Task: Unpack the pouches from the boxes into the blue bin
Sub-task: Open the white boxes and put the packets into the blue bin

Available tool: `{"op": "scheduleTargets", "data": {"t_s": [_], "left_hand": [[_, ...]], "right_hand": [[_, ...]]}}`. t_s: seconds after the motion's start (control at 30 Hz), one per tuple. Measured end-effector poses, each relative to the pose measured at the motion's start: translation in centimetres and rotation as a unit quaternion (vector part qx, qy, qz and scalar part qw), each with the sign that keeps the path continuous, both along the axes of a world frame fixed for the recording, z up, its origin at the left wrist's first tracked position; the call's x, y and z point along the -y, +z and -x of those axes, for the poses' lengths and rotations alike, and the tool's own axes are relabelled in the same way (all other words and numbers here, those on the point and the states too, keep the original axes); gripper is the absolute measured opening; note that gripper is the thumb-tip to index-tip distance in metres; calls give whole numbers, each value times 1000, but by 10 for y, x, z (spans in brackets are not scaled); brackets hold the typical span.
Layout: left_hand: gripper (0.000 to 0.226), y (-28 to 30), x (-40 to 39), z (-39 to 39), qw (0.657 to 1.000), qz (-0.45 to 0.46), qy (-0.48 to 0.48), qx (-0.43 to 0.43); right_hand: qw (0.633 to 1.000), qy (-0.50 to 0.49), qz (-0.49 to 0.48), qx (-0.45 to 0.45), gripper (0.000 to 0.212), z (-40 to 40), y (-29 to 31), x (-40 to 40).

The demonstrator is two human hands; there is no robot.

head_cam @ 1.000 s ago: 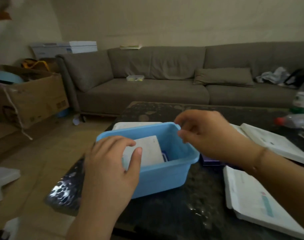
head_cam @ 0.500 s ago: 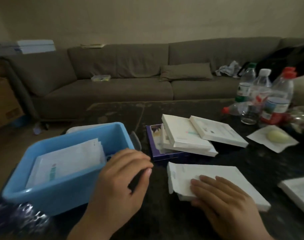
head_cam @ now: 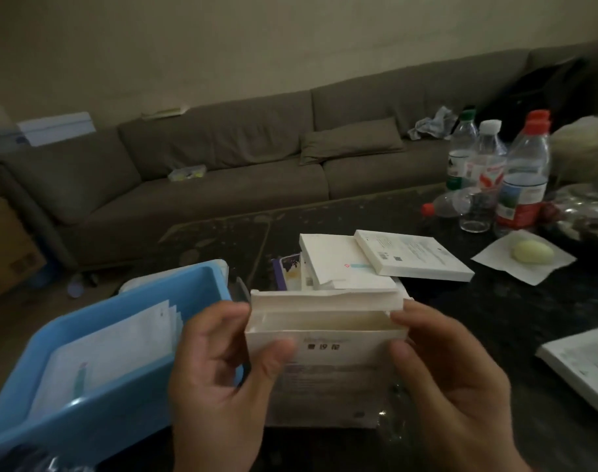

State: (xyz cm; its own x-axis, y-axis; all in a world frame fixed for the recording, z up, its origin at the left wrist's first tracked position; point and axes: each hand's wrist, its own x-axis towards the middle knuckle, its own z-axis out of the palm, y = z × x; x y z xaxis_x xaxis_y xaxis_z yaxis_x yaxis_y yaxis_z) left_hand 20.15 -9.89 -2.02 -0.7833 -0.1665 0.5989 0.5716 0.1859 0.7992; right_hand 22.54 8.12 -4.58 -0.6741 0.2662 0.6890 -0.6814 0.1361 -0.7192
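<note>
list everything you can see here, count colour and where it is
open white cardboard box: 1, white, held up at front centre
blue plastic bin: 1, blue, front left
white paper pouches: several, white, inside the bin
flat white boxes: at least 2, white, stacked mid-table
purple box: 1, purple, under that stack
clear plastic bottles: 4 upright, 1 lying, far right
grey fabric sofa: 1, grey, behind the table
left hand: grips the open box's left side
right hand: grips its right side

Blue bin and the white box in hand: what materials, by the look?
Blue bin: likely moulded plastic, smooth with a slight sheen, rounded rim and even colour. White box, in the grip of the left hand and right hand: seems thin matte cardboard, with a folded flap, creased edges and printed text.
</note>
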Motion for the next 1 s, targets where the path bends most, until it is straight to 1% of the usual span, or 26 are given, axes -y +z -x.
{"op": "scheduleTargets", "data": {"t_s": [0.03, 0.17, 0.2, 0.27, 0.3, 0.33, 0.37, 0.4, 0.47, 0.5, 0.6, 0.67, 0.77, 0.8, 1.0], "left_hand": [[42, 0, 1, 0, 1000, 12, 5, 1], [11, 3, -1, -1, 1000, 3, 5, 5], [13, 2, -1, -1, 1000, -14, 6, 13], [22, -1, -4, 0, 995, -86, -20, 40], [25, -2, -6, 0, 989, -125, -42, 61], [33, -3, -8, -1, 982, -157, -65, 78], [40, -4, -8, 0, 976, -179, -86, 92], [41, -4, -7, 0, 972, -187, -104, 97], [31, -3, -5, 0, 975, -163, -122, 88], [31, -2, -4, -1, 978, -146, -126, 81], [39, -3, -4, -2, 980, -131, -132, 76], [36, -4, -5, -2, 980, -131, -127, 82], [12, -4, -6, -1, 982, -128, -113, 82], [10, -5, -6, -1, 982, -125, -113, 81], [14, -5, -12, -4, 988, -89, -100, 69]], "right_hand": [[1000, -4, -12, -5, 22, 0, 3, -1], [999, -40, -19, -14, 20, 1, 11, -4], [999, -41, -8, -16, 20, 1, 13, -4], [998, -36, 42, -10, 23, 3, 15, 1], [997, -26, 68, -1, 28, 3, 16, 3], [996, -12, 87, 7, 35, 4, 17, 4], [996, 3, 87, 11, 41, 5, 19, 5], [997, 10, 69, 10, 43, 5, 20, 6], [1000, -1, 27, 10, 32, 4, 24, 7], [1000, -7, 26, 12, 25, 3, 25, 8], [998, 24, 51, 7, 10, 1, 23, 11], [998, 34, 44, 5, 11, 2, 22, 13], [999, 27, 36, 15, 10, 3, 22, 15], [999, 27, 40, 17, 9, 2, 22, 14], [997, 44, 53, 31, 6, 2, 23, 10]]}}
